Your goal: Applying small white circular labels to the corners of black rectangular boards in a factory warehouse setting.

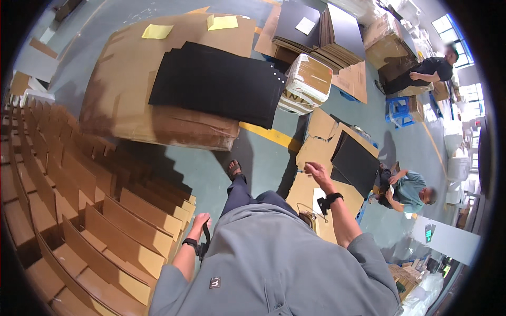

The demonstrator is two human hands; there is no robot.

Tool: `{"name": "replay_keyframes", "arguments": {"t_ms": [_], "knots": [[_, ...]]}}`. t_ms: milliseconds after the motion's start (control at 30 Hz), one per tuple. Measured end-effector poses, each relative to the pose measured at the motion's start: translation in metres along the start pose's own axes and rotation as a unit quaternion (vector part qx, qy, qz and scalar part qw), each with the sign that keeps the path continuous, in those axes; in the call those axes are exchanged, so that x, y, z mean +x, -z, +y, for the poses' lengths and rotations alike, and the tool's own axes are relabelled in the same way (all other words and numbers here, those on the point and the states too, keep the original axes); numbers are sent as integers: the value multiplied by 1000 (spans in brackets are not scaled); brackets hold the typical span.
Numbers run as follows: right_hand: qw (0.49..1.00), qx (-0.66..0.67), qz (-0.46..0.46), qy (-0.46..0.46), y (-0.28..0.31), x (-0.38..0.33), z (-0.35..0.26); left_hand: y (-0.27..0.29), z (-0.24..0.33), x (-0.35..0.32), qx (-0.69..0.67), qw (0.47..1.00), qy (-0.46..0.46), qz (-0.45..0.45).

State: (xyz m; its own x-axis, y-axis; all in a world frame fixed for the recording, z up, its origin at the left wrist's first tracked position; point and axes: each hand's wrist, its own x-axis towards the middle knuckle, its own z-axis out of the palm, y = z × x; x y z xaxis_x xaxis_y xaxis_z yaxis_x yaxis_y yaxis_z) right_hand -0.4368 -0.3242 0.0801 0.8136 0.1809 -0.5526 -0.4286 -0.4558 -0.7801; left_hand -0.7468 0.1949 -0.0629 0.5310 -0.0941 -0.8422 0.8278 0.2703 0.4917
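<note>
My left hand (201, 220) hangs low beside my left hip, near the rows of upright cardboard panels (113, 231); its fingers are too small and turned away to read. My right hand (318, 174) is raised in front of me on the right, its fingers loosely bent and apart, with nothing in them. It appears over the flat cardboard (319, 145), left of a dark sheet stack (354, 164). Each wrist wears a black strap with a small device. Ahead, a stack of black sheets (216, 81) lies on a large cardboard box (118, 84).
A taped carton (310, 76) stands right of the box, with tall stacked grey boards (298, 23) behind. Two people are on the right: one seated (411, 190), one farther back (421, 73) near a blue stool (399, 111). A yellow line (269, 136) crosses the floor.
</note>
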Motion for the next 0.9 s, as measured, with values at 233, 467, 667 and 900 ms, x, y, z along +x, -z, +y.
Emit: {"name": "replay_keyframes", "arguments": {"t_ms": [233,467,667,900], "knots": [[999,39,28,-3,28,81,-58,-94,191,60,99,992,-54,64],[995,99,8,20,69,213,-116,-177,292,107,73,997,-29,-8],[997,-30,-19,71,93,375,-177,-237,330,169,-13,999,-6,41],[919,-229,-86,310,71,508,-217,-300,350,214,-160,964,27,210]]}}
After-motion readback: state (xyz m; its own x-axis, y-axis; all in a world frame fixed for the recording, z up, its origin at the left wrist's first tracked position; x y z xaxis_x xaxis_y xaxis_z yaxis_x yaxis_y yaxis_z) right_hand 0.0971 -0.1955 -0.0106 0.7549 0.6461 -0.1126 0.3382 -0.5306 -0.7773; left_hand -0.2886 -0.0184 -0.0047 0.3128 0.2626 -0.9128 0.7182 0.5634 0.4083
